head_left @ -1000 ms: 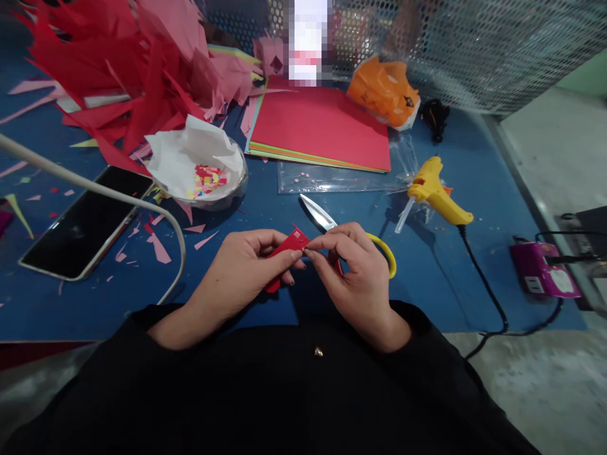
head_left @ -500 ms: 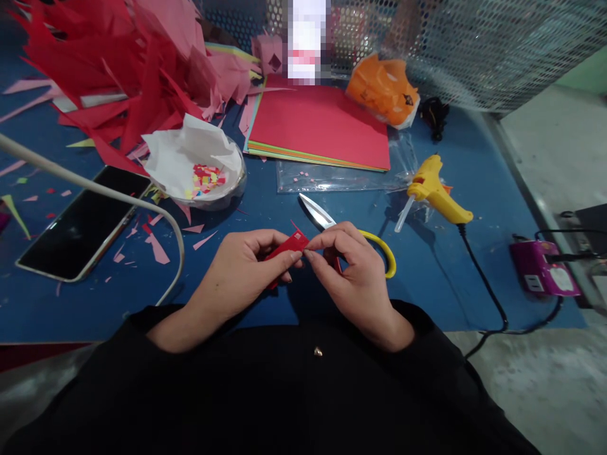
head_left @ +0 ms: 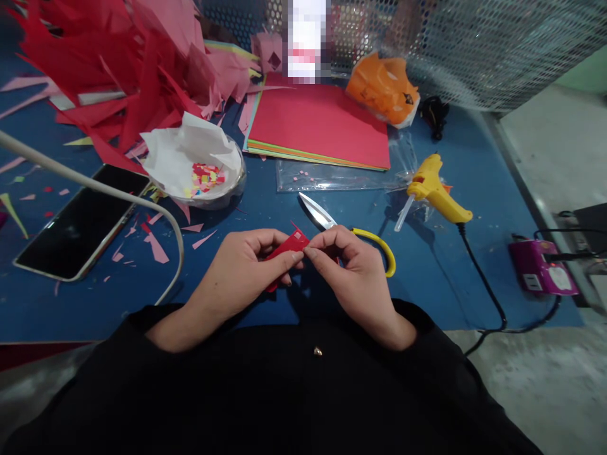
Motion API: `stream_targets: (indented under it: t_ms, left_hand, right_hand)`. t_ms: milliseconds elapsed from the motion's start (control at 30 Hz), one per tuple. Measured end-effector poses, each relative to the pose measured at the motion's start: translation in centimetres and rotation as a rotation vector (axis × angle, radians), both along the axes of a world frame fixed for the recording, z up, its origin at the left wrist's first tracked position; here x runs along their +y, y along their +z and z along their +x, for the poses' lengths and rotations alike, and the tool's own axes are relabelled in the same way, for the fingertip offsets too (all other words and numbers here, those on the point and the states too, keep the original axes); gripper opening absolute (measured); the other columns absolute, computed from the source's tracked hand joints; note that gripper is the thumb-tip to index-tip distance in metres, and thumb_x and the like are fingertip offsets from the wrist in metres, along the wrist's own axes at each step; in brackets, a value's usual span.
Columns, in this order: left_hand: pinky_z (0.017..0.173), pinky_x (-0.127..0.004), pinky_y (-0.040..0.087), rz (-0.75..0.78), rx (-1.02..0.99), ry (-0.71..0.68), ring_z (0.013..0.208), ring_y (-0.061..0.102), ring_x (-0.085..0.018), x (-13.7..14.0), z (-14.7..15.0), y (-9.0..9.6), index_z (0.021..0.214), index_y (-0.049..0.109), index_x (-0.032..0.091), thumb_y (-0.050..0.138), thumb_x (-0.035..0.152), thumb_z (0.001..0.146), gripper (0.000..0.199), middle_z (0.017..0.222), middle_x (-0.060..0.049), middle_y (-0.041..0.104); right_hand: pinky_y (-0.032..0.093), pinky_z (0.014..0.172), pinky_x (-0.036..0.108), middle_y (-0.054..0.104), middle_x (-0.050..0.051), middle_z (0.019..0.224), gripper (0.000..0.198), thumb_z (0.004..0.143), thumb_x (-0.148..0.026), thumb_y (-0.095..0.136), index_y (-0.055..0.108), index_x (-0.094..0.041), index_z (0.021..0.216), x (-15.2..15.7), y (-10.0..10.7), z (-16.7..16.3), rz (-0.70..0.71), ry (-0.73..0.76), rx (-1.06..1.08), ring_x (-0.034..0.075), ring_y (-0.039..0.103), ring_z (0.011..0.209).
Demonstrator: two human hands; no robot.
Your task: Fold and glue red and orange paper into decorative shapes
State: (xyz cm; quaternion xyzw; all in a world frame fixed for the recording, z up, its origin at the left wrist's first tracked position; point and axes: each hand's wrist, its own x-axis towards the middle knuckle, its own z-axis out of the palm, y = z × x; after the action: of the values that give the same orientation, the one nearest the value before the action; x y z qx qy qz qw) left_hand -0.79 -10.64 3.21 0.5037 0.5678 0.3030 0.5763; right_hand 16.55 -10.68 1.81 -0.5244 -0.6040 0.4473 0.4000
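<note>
A small folded piece of red paper (head_left: pixel 294 242), with a pale square near its tip, is pinched between the thumb and fingers of my left hand (head_left: pixel 251 262). The thumb and index finger of my right hand (head_left: pixel 353 262) close on the right edge of this same paper. Behind my right hand lies a pair of scissors (head_left: pixel 317 210) with yellow handles, blades pointing away to the upper left; part of it is hidden by the hand. Beyond my left hand stands a bowl (head_left: pixel 239 180) lined with white paper, holding tiny coloured paper bits.
A stack of coloured sheets (head_left: pixel 317 123) lies at the back beside red and pink scraps (head_left: pixel 128 69). A phone (head_left: pixel 80 221) and a pale cable (head_left: pixel 177 243) are on the left. Right are a yellow glue gun (head_left: pixel 439 189), an orange packet (head_left: pixel 384 91) and a purple power adapter (head_left: pixel 540 268).
My right hand has shifted very slightly, its fingers drawn a little closer together on the edge of the red paper. My left hand stays almost where it was.
</note>
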Motion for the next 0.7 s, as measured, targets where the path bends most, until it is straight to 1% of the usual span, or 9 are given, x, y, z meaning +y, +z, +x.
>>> stream_targets:
  t_ms: [100, 200, 367, 467, 600, 700]
  left_hand:
    - [0.043, -0.013, 0.043, -0.014, -0.004, 0.005, 0.045, 0.057, -0.007, 0.07, 0.05, 0.03, 0.079, 0.071, 0.018, 0.071, 0.039, 0.083, 0.022, 0.054, 0.003, 0.065]
    - [0.04, -0.013, 0.041, -0.028, -0.006, 0.002, 0.042, 0.054, -0.006, 0.09, 0.01, 0.16, 0.078, 0.071, 0.017, 0.07, 0.037, 0.083, 0.02, 0.052, 0.003, 0.064]
    - [0.04, -0.015, 0.04, -0.058, 0.003, 0.004, 0.042, 0.054, -0.007, 0.07, -0.11, 0.38, 0.076, 0.071, 0.018, 0.071, 0.038, 0.081, 0.021, 0.052, 0.002, 0.065]
    - [0.04, -0.017, 0.04, -0.067, 0.015, 0.005, 0.041, 0.053, -0.008, 0.08, -0.05, 0.38, 0.077, 0.071, 0.018, 0.071, 0.04, 0.08, 0.022, 0.052, 0.001, 0.065]
    - [0.04, -0.017, 0.04, -0.057, 0.038, 0.0, 0.041, 0.053, -0.008, 0.12, 0.02, 0.36, 0.077, 0.071, 0.019, 0.07, 0.039, 0.08, 0.02, 0.052, 0.002, 0.064]
    - [0.04, -0.017, 0.04, -0.052, 0.042, -0.006, 0.042, 0.053, -0.009, 0.14, -0.02, 0.42, 0.077, 0.072, 0.019, 0.07, 0.039, 0.08, 0.021, 0.052, 0.002, 0.064]
  right_hand:
    - [0.043, 0.058, 0.025, 0.066, -0.003, 0.072, 0.005, 0.086, -0.023, 0.067, 0.068, -0.02, 0.082, -0.07, 0.01, -0.18, -0.087, -0.003, 0.063, 0.009, 0.055, 0.062]
    - [0.044, 0.058, 0.025, 0.067, -0.002, 0.074, 0.006, 0.085, -0.024, 0.067, 0.069, -0.019, 0.081, -0.07, -0.1, -0.18, -0.108, -0.008, 0.061, 0.009, 0.056, 0.062]
    - [0.046, 0.061, 0.026, 0.066, -0.002, 0.076, 0.007, 0.085, -0.023, 0.065, 0.069, -0.019, 0.08, 0.09, -0.09, 0.11, -0.095, 0.011, 0.035, 0.01, 0.057, 0.066]
    - [0.045, 0.06, 0.026, 0.065, -0.002, 0.076, 0.007, 0.085, -0.023, 0.065, 0.069, -0.02, 0.081, 0.15, 0.01, 0.26, -0.085, 0.03, 0.008, 0.01, 0.057, 0.066]
    - [0.042, 0.057, 0.025, 0.064, -0.003, 0.073, 0.006, 0.085, -0.022, 0.065, 0.069, -0.02, 0.08, 0.14, 0.08, 0.32, -0.03, 0.036, -0.039, 0.009, 0.053, 0.062]
    - [0.042, 0.057, 0.024, 0.063, -0.003, 0.074, 0.007, 0.085, -0.02, 0.065, 0.069, -0.02, 0.079, 0.15, 0.08, 0.34, 0.015, 0.052, -0.052, 0.009, 0.052, 0.063]
